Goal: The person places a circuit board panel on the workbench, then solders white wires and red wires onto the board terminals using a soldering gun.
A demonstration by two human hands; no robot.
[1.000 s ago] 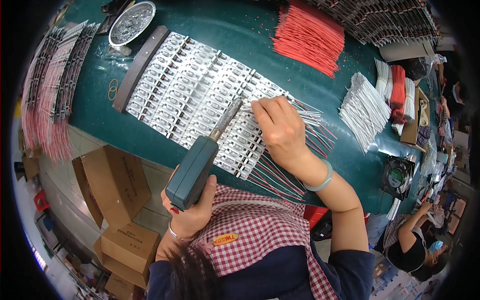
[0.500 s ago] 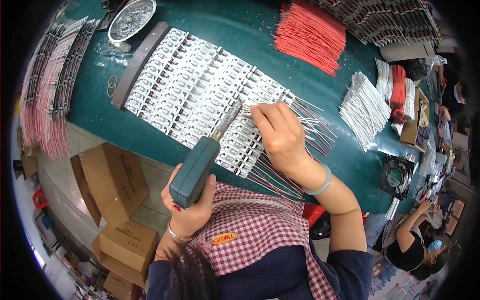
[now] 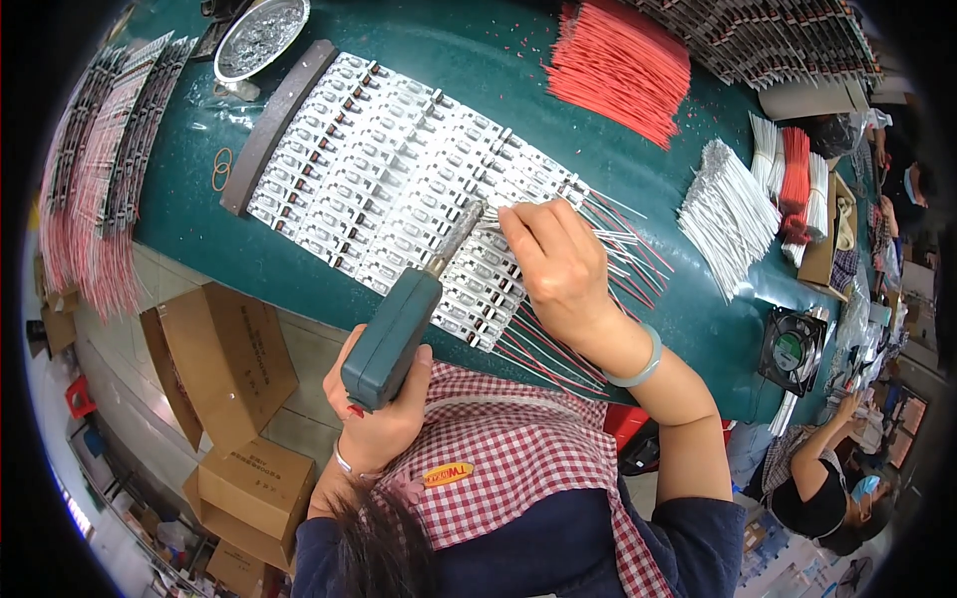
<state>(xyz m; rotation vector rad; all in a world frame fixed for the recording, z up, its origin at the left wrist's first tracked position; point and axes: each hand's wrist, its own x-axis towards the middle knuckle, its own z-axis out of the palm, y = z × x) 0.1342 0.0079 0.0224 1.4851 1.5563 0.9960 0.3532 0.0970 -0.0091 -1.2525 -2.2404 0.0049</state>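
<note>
My left hand (image 3: 384, 409) is wrapped round the handle of a dark green soldering gun (image 3: 394, 334). Its metal tip reaches up and right onto a panel of white plastic parts with metal fittings (image 3: 384, 159), set in tight rows. Just right of that tip, my right hand (image 3: 563, 264) is closed in a pinch on a thin white wire, most of it hidden by the fingers. Red and white wires (image 3: 558, 364) stick out from the panel's right-hand rows, passing under my right hand and wrist.
A brown bar (image 3: 279, 130) borders the panel's left end. Beyond lie a metal bowl (image 3: 261, 45), rubber bands (image 3: 221, 169) and wired strips (image 3: 115, 149). Red wires (image 3: 618, 75), white wires (image 3: 730, 219) and a fan (image 3: 793, 349) occupy the right. Cardboard boxes (image 3: 229, 369) stand below; a co-worker (image 3: 822, 488) is at right.
The soldering gun's body has shifted very slightly up and right in my left hand, its tip staying at about the same spot. My right hand has hardly moved.
</note>
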